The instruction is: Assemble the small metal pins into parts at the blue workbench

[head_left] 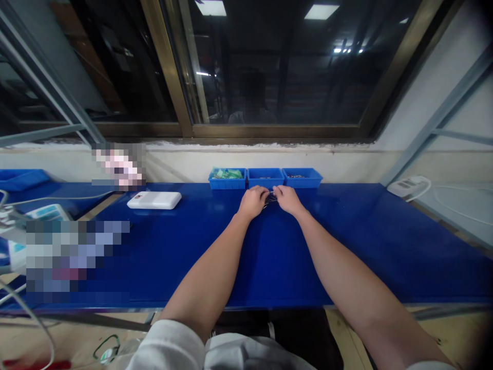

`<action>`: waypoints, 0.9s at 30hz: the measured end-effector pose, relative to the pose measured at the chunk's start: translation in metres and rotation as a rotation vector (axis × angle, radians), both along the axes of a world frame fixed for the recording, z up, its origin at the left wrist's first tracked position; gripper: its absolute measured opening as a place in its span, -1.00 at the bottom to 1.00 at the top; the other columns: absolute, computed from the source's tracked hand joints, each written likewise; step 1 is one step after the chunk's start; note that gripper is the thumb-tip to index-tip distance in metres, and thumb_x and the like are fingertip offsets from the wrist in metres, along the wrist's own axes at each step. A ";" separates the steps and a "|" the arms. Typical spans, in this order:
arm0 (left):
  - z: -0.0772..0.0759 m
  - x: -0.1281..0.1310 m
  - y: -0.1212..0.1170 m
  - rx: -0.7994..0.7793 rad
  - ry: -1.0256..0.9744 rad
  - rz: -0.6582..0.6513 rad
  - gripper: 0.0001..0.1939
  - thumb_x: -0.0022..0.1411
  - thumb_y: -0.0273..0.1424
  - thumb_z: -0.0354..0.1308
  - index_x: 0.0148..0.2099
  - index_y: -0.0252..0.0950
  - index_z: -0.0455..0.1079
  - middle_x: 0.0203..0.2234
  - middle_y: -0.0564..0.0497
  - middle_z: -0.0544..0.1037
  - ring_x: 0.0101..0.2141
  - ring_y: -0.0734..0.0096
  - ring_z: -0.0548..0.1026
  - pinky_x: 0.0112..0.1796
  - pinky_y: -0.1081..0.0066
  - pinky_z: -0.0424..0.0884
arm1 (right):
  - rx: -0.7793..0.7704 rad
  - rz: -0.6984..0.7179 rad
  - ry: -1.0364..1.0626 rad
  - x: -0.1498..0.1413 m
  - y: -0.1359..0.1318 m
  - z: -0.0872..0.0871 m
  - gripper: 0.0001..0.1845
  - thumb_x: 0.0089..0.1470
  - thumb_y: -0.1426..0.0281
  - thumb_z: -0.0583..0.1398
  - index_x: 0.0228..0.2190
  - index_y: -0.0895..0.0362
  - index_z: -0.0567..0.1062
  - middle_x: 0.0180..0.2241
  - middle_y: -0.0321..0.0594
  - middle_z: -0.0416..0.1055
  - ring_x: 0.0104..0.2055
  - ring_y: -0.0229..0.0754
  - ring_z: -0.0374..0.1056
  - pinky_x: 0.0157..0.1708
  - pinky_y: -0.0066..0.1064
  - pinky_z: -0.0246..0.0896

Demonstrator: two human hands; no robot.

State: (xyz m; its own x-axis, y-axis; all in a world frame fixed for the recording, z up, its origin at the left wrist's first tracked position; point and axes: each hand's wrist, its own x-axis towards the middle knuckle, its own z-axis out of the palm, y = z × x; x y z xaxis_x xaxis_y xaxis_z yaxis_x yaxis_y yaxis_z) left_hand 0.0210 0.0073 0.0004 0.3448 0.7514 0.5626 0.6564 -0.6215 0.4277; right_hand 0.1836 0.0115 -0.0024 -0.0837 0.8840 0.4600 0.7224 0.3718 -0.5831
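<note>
My left hand [254,201] and my right hand [288,198] meet over the blue table, just in front of the middle blue bin. Fingers on both hands are closed in a pinch. Between the fingertips shows a small thin metal piece [271,192], too small to name exactly. Several more thin, dark and shiny pieces [271,199] lie on the tabletop under and between the hands, partly hidden by the fingers.
Behind the hands stand a left bin [227,183] with green packets, a middle bin [265,182] and a right bin [302,182] with small pieces. A white power bank-like box [154,200] lies left on the blue table [192,231]. A white power strip [408,185] sits far right.
</note>
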 end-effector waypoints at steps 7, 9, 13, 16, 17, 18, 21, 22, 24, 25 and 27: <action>-0.001 -0.001 0.002 -0.060 0.031 0.099 -0.78 0.26 -0.41 -0.02 -0.25 -0.26 0.47 -0.35 -0.04 0.52 -0.28 0.34 0.46 -0.19 0.40 0.34 | -0.138 0.201 0.525 -0.004 0.001 -0.003 -0.70 -0.09 0.15 0.23 -0.44 0.15 0.47 -0.54 -0.26 0.45 -0.51 -0.27 0.34 -0.48 -0.46 0.17; -0.002 -0.001 0.002 -0.060 -0.003 0.078 -0.78 0.25 -0.41 -0.01 -0.27 -0.25 0.48 -0.36 -0.04 0.53 -0.29 0.34 0.47 -0.19 0.40 0.34 | -0.188 0.218 0.644 -0.004 0.001 -0.002 -0.66 -0.18 0.12 0.28 -0.46 0.16 0.49 -0.55 -0.25 0.45 -0.55 -0.30 0.29 -0.56 -0.49 0.12; -0.002 -0.001 0.003 -0.070 -0.120 0.024 -0.81 0.21 -0.35 0.06 -0.21 -0.26 0.48 -0.34 -0.02 0.55 -0.32 0.36 0.48 -0.20 0.40 0.37 | -0.213 0.177 0.797 -0.002 0.003 -0.001 -0.60 -0.20 0.06 0.28 -0.53 0.17 0.50 -0.58 -0.21 0.45 -0.60 -0.34 0.24 -0.65 -0.53 0.02; -0.003 -0.004 0.005 -0.092 -0.231 0.083 -0.75 0.20 -0.35 0.07 -0.10 -0.29 0.44 -0.28 -0.05 0.56 -0.30 0.36 0.49 -0.17 0.39 0.38 | -0.190 0.065 0.855 0.002 0.005 0.001 -0.48 -0.12 -0.06 0.18 -0.60 0.18 0.47 -0.63 -0.18 0.42 -0.64 -0.34 0.22 -0.68 -0.52 0.00; -0.002 -0.006 0.005 -0.103 -0.264 0.121 -0.75 0.20 -0.38 0.05 -0.09 -0.30 0.43 -0.25 -0.06 0.55 -0.28 0.35 0.49 -0.15 0.38 0.38 | -0.185 0.024 0.864 0.003 0.005 0.001 -0.44 -0.10 -0.10 0.14 -0.62 0.18 0.46 -0.65 -0.18 0.41 -0.66 -0.34 0.20 -0.68 -0.50 -0.01; -0.002 -0.008 0.006 -0.115 -0.294 0.162 -0.74 0.21 -0.41 0.03 -0.09 -0.31 0.43 -0.23 -0.07 0.55 -0.25 0.35 0.49 -0.12 0.37 0.37 | -0.180 -0.015 0.871 0.004 0.006 0.002 -0.40 -0.07 -0.13 0.10 -0.64 0.18 0.45 -0.67 -0.18 0.39 -0.68 -0.35 0.19 -0.68 -0.49 0.00; -0.002 -0.015 0.008 -0.163 -0.359 0.288 -0.74 0.20 -0.46 -0.02 -0.10 -0.31 0.43 -0.20 -0.08 0.54 -0.18 0.34 0.48 -0.08 0.36 0.36 | -0.144 -0.115 0.895 0.008 0.008 0.003 -0.34 -0.03 -0.15 0.02 -0.67 0.17 0.42 -0.71 -0.20 0.35 -0.70 -0.36 0.15 -0.68 -0.48 0.00; -0.002 -0.016 0.009 -0.182 -0.368 0.320 -0.74 0.19 -0.47 -0.02 -0.11 -0.30 0.43 -0.20 -0.08 0.55 -0.17 0.33 0.48 -0.08 0.36 0.36 | -0.125 -0.137 0.912 0.010 0.009 0.003 -0.34 -0.02 -0.15 0.01 -0.67 0.17 0.42 -0.71 -0.20 0.34 -0.70 -0.36 0.15 -0.67 -0.49 0.00; -0.003 -0.018 0.010 -0.214 -0.365 0.358 -0.74 0.17 -0.47 -0.01 -0.12 -0.29 0.43 -0.20 -0.07 0.55 -0.16 0.32 0.48 -0.09 0.35 0.37 | -0.077 -0.163 0.968 0.013 0.013 0.004 -0.34 -0.02 -0.15 0.00 -0.65 0.18 0.42 -0.68 -0.19 0.37 -0.67 -0.35 0.16 -0.68 -0.50 -0.01; -0.003 -0.019 0.011 -0.225 -0.354 0.364 -0.74 0.16 -0.48 -0.01 -0.13 -0.29 0.43 -0.19 -0.07 0.54 -0.16 0.32 0.48 -0.09 0.35 0.37 | -0.047 -0.162 1.007 0.015 0.014 0.004 -0.36 -0.01 -0.14 0.00 -0.61 0.18 0.43 -0.62 -0.17 0.41 -0.64 -0.34 0.19 -0.67 -0.51 -0.01; -0.004 -0.019 0.012 -0.235 -0.315 0.356 -0.73 0.16 -0.48 -0.01 -0.12 -0.29 0.43 -0.19 -0.08 0.54 -0.15 0.31 0.48 -0.08 0.35 0.36 | -0.003 -0.128 1.081 0.020 0.018 0.004 -0.39 0.01 -0.10 -0.02 -0.43 0.18 0.47 -0.43 -0.12 0.49 -0.54 -0.30 0.28 -0.66 -0.52 0.03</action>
